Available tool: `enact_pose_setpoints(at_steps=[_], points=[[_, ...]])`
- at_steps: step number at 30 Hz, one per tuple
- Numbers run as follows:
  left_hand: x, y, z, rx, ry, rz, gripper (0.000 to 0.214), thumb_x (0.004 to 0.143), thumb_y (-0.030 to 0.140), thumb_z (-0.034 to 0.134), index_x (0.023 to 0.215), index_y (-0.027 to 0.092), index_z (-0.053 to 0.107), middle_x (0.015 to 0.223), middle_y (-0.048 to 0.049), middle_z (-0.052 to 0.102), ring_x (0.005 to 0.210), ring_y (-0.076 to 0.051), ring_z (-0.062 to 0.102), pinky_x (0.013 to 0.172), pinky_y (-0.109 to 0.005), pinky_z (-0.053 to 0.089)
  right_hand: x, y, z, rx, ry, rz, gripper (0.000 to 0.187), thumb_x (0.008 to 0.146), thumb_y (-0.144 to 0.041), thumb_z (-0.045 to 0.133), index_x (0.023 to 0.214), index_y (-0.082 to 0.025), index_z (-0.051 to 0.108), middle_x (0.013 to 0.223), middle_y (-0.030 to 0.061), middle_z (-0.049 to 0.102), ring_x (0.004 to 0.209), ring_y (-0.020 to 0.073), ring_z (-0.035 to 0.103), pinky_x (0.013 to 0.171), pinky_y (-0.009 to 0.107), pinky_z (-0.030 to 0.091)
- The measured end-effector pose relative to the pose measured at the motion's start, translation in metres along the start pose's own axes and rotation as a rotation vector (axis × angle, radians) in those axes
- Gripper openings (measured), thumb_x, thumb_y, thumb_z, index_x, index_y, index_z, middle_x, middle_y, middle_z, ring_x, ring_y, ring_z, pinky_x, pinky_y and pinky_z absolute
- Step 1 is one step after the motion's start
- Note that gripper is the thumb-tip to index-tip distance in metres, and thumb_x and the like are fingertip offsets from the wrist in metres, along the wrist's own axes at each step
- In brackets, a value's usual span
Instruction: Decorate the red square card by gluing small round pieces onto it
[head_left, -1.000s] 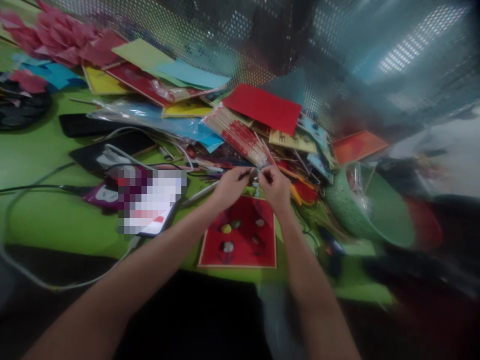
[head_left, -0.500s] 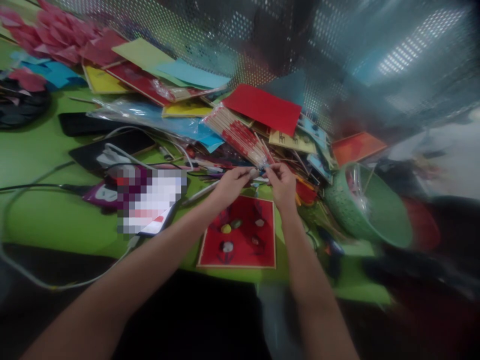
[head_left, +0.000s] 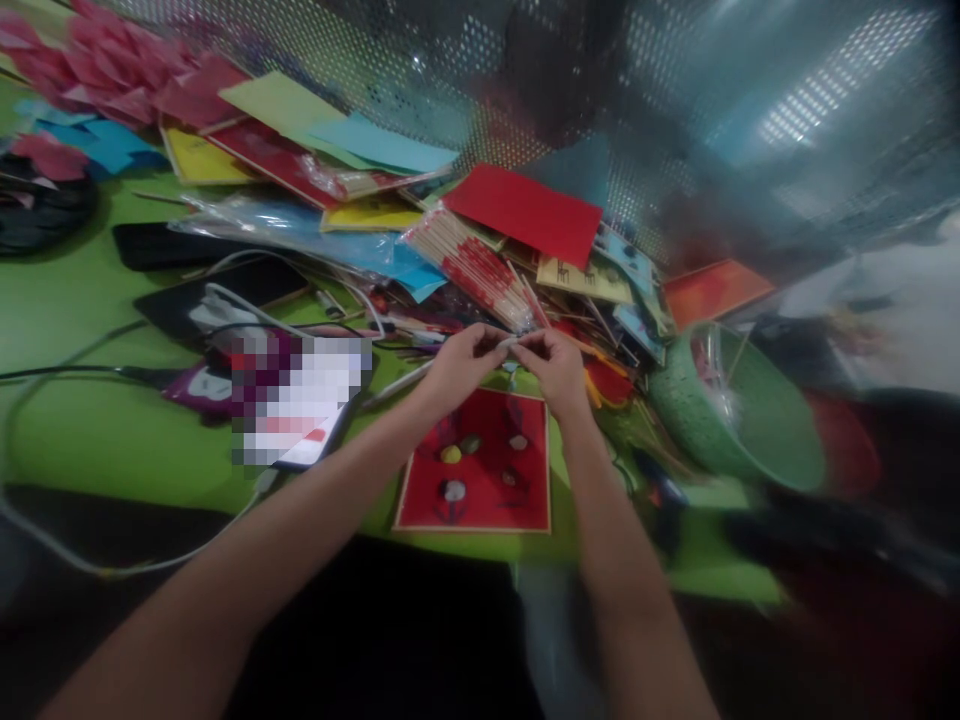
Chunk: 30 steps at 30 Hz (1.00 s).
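My left hand (head_left: 471, 362) and my right hand (head_left: 553, 362) meet fingertip to fingertip above the far edge of a red square board (head_left: 487, 505). Both are closed in a pinch at a small pale bit, mostly hidden by the fingers and too small to name. On the board sit several small pebble-like pieces, among them a yellow one (head_left: 451, 455) and a white one (head_left: 454, 490), with dark drawn lines around some. Just past my fingers lies a bundle of red-tipped sticks (head_left: 480, 270) in clear wrap.
A lit phone (head_left: 307, 410) with a blurred screen and a white cable lies left of the board. Coloured card, including a red sheet (head_left: 529, 212), is heaped behind. A green basket (head_left: 750, 420) stands at right, pink paper petals (head_left: 112, 60) at far left.
My right hand has shifted slightly left, and its fingertips now touch those of my left hand, where a small gap showed before. The board and the heap stay put.
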<state>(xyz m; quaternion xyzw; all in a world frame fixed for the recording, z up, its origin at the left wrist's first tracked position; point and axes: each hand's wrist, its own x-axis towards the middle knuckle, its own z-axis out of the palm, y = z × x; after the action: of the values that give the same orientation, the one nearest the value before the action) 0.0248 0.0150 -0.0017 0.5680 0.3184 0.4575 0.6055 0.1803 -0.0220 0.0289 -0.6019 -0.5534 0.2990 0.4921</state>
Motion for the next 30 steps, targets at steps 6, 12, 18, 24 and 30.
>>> enact_pose_setpoints(at_steps=[6, 12, 18, 24, 30], points=[[0.002, -0.003, -0.003, 0.068, 0.012, 0.039, 0.021, 0.079, 0.022, 0.067, 0.099, 0.016, 0.071, 0.089, -0.0048, 0.073, 0.082, -0.016, 0.063, 0.078, -0.028, 0.049, -0.001, -0.001, -0.001, 0.024, 0.011, 0.016, 0.015, 0.075, -0.033, 0.071, 0.075, -0.019, 0.069, 0.063, -0.0022, 0.065, 0.056, 0.0110, 0.055, 0.053, 0.024, 0.047], [0.002, 0.000, -0.004, 0.108, 0.048, 0.069, 0.022, 0.079, 0.020, 0.066, 0.099, 0.015, 0.073, 0.088, -0.0046, 0.074, 0.083, -0.017, 0.063, 0.080, -0.028, 0.049, -0.003, -0.002, 0.001, 0.032, 0.002, 0.011, 0.016, 0.075, -0.034, 0.073, 0.080, -0.019, 0.071, 0.065, -0.0028, 0.065, 0.056, 0.0103, 0.056, 0.054, 0.023, 0.050], [0.000, 0.004, -0.002, 0.016, 0.058, 0.006, 0.024, 0.076, 0.025, 0.072, 0.096, 0.014, 0.073, 0.089, -0.0057, 0.074, 0.081, -0.017, 0.064, 0.080, -0.029, 0.050, -0.004, 0.002, 0.000, -0.034, 0.000, -0.025, 0.012, 0.083, -0.030, 0.065, 0.084, -0.020, 0.071, 0.070, -0.0018, 0.067, 0.059, 0.0114, 0.059, 0.059, 0.025, 0.051], [0.001, 0.006, -0.006, -0.294, 0.051, -0.252, 0.031, 0.067, 0.033, 0.082, 0.088, 0.013, 0.072, 0.076, -0.0025, 0.069, 0.066, -0.012, 0.060, 0.070, -0.028, 0.052, -0.007, -0.004, 0.001, -0.198, -0.047, -0.292, 0.028, 0.082, -0.032, 0.073, 0.108, -0.024, 0.074, 0.102, 0.0039, 0.073, 0.087, 0.0168, 0.066, 0.077, 0.029, 0.054], [0.000, 0.015, -0.008, -0.258, 0.047, -0.233, 0.043, 0.071, 0.054, 0.079, 0.080, 0.014, 0.070, 0.072, -0.0021, 0.066, 0.061, -0.011, 0.058, 0.062, -0.025, 0.051, -0.004, -0.004, 0.000, 0.017, -0.038, -0.087, 0.024, 0.083, -0.044, 0.073, 0.084, -0.020, 0.075, 0.073, 0.0000, 0.070, 0.065, 0.0132, 0.060, 0.063, 0.027, 0.050]])
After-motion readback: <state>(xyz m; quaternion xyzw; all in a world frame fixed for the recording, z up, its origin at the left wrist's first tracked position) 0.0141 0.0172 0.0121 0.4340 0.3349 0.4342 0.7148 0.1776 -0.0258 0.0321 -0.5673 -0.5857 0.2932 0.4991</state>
